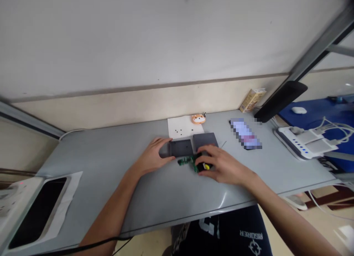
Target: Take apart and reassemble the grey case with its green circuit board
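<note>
My left hand (155, 154) grips the left end of a dark grey rectangular casing (181, 148) between thumb and fingers, on the grey desk. In my right hand (217, 163) is a green circuit board (186, 161) with a black part and a yellow spot (207, 166) under the fingers. The board's left arm reaches out just in front of the casing. A second dark grey flat panel (206, 138) lies behind my right hand, partly covered by it. Several tiny black screws (178, 132) rest on a white paper sheet (173, 125) at the back.
An orange animal-faced case (198, 118) sits on the paper. To the right lie a phone (245, 134), a thin rod (223, 144), a small carton (251, 100) and a white power strip (301, 145) with cables. A black-screened device (38, 211) lies at the left.
</note>
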A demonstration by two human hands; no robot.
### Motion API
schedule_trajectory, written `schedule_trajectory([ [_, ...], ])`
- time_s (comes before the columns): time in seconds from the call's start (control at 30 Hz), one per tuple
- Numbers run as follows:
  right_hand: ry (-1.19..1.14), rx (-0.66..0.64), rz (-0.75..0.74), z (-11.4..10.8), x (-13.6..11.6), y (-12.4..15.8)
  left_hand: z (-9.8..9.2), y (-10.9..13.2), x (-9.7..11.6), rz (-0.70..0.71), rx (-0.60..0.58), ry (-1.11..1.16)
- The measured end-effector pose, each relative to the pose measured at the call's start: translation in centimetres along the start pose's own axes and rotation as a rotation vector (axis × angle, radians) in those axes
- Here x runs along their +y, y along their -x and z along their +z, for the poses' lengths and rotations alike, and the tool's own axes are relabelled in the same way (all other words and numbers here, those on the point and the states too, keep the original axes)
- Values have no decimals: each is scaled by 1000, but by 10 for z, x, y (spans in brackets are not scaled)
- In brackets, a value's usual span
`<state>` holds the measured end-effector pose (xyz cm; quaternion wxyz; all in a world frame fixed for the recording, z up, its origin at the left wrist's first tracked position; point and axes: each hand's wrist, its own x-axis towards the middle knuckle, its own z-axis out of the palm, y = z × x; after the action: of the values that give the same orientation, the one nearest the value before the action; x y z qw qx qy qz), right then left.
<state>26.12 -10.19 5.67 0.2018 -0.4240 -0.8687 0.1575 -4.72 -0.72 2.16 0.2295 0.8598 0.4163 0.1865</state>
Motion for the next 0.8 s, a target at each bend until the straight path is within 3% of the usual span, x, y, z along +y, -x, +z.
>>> schedule_trajectory([
  [0.1,114,100,35,-11,14,-34,2,-1,-1,-43,3,44],
  [0.27,143,8,11,-1,26,-71,4,-1,-4,-144,9,79],
  [0.53,82,123,-4,26,32,-64,8,0,-6,-162,25,8],
  [0.8,136,63,-30,33,41,-64,8,1,-2,-171,29,-37],
])
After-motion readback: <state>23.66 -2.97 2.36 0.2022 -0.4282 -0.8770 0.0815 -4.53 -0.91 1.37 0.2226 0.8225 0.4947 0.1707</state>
